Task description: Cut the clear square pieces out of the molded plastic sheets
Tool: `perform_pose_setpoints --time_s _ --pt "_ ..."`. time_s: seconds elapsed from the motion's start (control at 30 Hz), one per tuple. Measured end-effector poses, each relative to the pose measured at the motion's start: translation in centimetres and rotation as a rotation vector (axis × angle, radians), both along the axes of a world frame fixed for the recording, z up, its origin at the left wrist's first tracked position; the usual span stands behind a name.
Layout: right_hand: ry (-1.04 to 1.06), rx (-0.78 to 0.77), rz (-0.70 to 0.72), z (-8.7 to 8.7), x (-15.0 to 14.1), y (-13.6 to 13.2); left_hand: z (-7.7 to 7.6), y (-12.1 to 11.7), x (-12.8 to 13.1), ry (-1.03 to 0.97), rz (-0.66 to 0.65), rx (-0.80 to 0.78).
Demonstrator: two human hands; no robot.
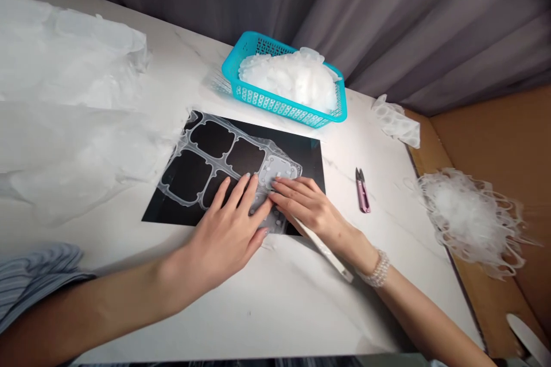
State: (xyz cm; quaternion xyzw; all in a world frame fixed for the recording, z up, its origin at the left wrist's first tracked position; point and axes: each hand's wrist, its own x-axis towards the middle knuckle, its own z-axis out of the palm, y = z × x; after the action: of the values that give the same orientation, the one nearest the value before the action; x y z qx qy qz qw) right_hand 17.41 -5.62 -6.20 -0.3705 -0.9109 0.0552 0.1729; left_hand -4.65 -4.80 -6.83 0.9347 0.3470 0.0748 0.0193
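A translucent moulded sheet [224, 161] with rounded-square openings lies on a black mat [312, 152]. My left hand [228, 221] rests on the sheet, fingers spread and pressing flat. Beside it, my right hand [303, 200] has its fingers bent together over a translucent square panel [275, 167] still within the sheet. A long slim white tool [327, 252] runs under my right palm, its end sticking out toward the wrist. The tool's tip is hidden beneath my fingers. Part of a second panel shows between my hands.
Translucent pieces fill a turquoise basket [284, 106] behind the mat. Stacked translucent sheets [73, 114] cover the left side. Pink-handled thread snips [362, 192] lie to the right, near a crumpled scrap [396, 120]. Tangled offcuts [471, 221] sit over a cardboard box [503, 132].
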Motion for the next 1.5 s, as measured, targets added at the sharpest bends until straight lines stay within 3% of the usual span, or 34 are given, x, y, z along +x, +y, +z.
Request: perform_pose_setpoints --time_s 0.13,0.2,0.3,0.4,0.5,0.57,0.67,0.73,0.8,0.87,1.0,1.07,1.13,1.3,1.5 --pt "0.081 -0.039 0.063 0.3 -0.6 0.2 -0.2 0.0 -0.1 -0.006 -0.018 0.016" --pt "0.239 -0.154 -0.016 0.7 -0.3 0.8 -0.1 0.0 -0.1 0.012 -0.019 0.023" --pt "0.591 -0.340 -0.310 1.2 2.5 2.6 0.2 0.0 -0.1 0.048 -0.029 0.013" --pt "1.072 -0.452 -0.660 1.4 7.6 4.5 0.3 0.0 0.0 0.051 -0.038 0.001" --pt "1.260 -0.642 -0.836 1.4 11.4 4.9 0.1 0.0 -0.1 0.023 -0.030 -0.013" --pt "1.282 -0.741 -0.865 1.5 11.7 4.3 0.0 0.1 -0.1 -0.014 -0.029 -0.031" --pt "1.280 -0.821 -0.806 2.3 9.3 2.8 0.4 0.3 -0.3 -0.121 -0.023 -0.076" --pt "1.240 -0.817 -0.774 3.3 7.0 1.9 1.4 0.7 -0.3 -0.257 -0.026 -0.135" --pt "1.173 -0.755 -0.749 4.7 4.7 0.9 2.7 1.2 -0.3 -0.442 -0.007 -0.289" --pt "1.067 -0.641 -0.705 6.1 2.6 -0.3 3.9 1.9 0.0 -0.644 0.053 -0.647" --pt "0.709 -0.584 -0.430 8.1 -1.0 -2.8 4.5 2.5 0.6 -0.998 0.184 -1.651" --pt "0.612 -0.604 -0.268 8.5 -1.9 -3.7 3.9 2.5 0.7 -1.081 0.240 -1.858" --pt "0.631 -0.560 -0.278 8.2 -1.8 -4.1 3.3 2.2 0.7 -1.098 0.279 -1.868" --pt "0.813 -0.459 -0.637 6.2 0.2 -3.7 2.8 2.1 0.6 -1.126 0.305 -1.810" --pt "0.710 -0.456 -0.689 6.1 -0.5 -3.4 2.8 2.2 0.7 -1.084 0.446 -1.751"
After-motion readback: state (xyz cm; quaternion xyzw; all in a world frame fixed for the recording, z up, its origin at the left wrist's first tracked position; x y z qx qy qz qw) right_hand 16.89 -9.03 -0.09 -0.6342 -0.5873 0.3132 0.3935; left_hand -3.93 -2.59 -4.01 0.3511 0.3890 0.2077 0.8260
